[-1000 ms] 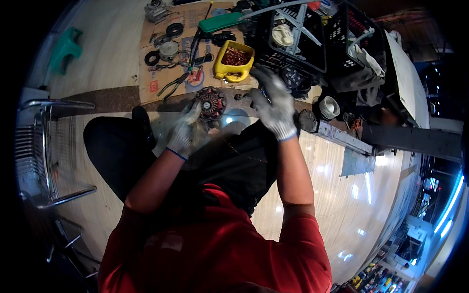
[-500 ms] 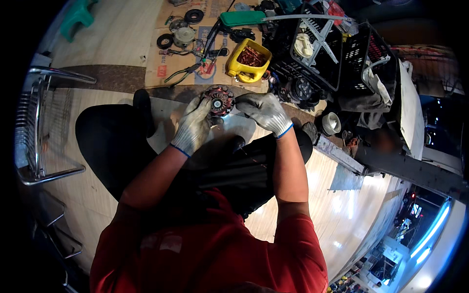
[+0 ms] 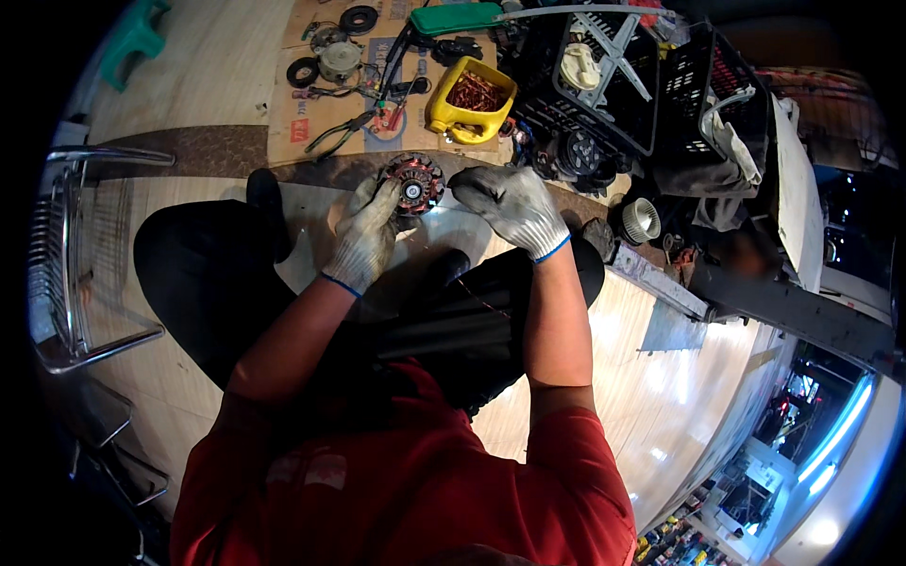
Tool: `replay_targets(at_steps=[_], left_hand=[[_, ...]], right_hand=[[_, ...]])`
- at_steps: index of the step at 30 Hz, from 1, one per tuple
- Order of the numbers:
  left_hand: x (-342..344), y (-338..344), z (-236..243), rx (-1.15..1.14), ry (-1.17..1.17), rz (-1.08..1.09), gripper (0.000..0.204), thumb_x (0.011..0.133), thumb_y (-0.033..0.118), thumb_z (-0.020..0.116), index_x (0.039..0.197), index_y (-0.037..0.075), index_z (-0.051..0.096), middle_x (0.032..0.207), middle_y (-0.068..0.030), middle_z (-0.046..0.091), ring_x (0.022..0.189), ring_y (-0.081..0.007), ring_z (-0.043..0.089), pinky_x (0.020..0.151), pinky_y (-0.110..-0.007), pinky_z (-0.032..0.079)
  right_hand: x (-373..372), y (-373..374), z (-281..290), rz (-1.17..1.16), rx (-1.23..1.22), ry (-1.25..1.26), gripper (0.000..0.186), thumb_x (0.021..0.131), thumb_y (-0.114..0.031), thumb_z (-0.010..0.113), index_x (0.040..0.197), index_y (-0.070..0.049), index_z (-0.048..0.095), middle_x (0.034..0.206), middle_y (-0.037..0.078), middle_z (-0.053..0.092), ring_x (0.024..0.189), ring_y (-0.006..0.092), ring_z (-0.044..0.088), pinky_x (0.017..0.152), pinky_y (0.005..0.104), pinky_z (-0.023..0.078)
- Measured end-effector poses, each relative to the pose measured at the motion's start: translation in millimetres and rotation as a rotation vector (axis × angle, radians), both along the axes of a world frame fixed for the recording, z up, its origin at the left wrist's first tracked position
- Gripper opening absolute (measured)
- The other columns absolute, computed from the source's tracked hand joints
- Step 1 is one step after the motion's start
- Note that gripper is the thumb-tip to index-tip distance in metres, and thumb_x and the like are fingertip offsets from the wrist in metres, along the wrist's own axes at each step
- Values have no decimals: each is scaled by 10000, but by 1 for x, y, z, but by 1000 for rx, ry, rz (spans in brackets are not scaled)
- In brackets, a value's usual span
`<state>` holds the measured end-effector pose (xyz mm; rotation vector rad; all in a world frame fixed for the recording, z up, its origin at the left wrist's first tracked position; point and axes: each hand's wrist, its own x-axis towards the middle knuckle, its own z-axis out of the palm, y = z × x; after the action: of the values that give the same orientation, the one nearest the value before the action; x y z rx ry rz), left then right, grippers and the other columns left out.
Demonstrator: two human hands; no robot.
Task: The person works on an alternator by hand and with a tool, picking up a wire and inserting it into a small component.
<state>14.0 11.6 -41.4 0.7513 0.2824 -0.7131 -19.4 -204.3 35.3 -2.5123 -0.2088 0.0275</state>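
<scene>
My left hand point(image 3: 369, 226), in a pale knitted glove, grips a round motor part point(image 3: 412, 191) with copper windings and a metal centre. My gloved right hand point(image 3: 502, 208) is at that part's right side, fingers pinched together; what they hold is hidden or too small to make out. A thin copper wire point(image 3: 481, 300) trails over my dark trousers point(image 3: 198, 274). Beyond my hands, a yellow cut-open jug point(image 3: 453, 122) holds copper scraps point(image 3: 477, 91) on a cardboard sheet point(image 3: 297, 94), near pliers point(image 3: 342, 130).
Black crates point(image 3: 703, 94) stand at upper right, with a white fan wheel point(image 3: 640, 222) and loose parts nearby. A long metal beam point(image 3: 802, 311) runs at right. A chrome chair frame point(image 3: 104, 344) is at left, a green stool point(image 3: 132, 42) at upper left, a green tool point(image 3: 453, 17) on the cardboard.
My right hand was spread apart from the round part a second ago; it has moved in beside it and its fingers have closed. The view has shifted slightly.
</scene>
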Motion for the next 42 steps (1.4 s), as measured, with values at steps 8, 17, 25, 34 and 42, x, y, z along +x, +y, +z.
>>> replay_targets(at_steps=[8,17,25,34,42], left_hand=[[0,-7,5,276,-159,-76,381,1011,171,514,1318,-47,459,1193,-112,597,1055,-165,605,945,-290,496],[3,0,6,438,-252,-235,431,1004,239,560,1297,-73,507,1176,-101,621,1053,-130,582,933,-257,467],[3,10,-9,531,-223,-177,439,1001,288,558,1310,-22,530,1149,-86,639,973,-116,618,785,-256,524],[6,29,-26,585,-171,-56,431,995,339,566,1288,23,558,1080,-56,664,874,-120,654,657,-250,553],[4,27,-32,575,-102,-80,339,997,314,560,1200,49,613,975,-29,676,797,-91,624,665,-246,534]], right_hand=[[-2,-9,-18,-22,-180,-119,195,842,-280,650,988,-165,709,792,114,690,728,317,678,628,403,548],[4,-14,-35,-59,-351,88,236,803,-283,702,1009,-167,692,854,124,686,795,352,652,656,420,530],[14,-23,-56,-112,-255,157,143,847,-196,594,957,-172,682,884,117,699,842,315,673,697,406,541],[71,-43,-55,-63,-158,520,469,920,-484,601,1231,-138,653,1177,174,665,1082,321,636,931,385,495],[126,-87,-98,-410,155,465,526,926,-438,607,1210,4,634,1132,220,678,1064,333,644,910,369,485]])
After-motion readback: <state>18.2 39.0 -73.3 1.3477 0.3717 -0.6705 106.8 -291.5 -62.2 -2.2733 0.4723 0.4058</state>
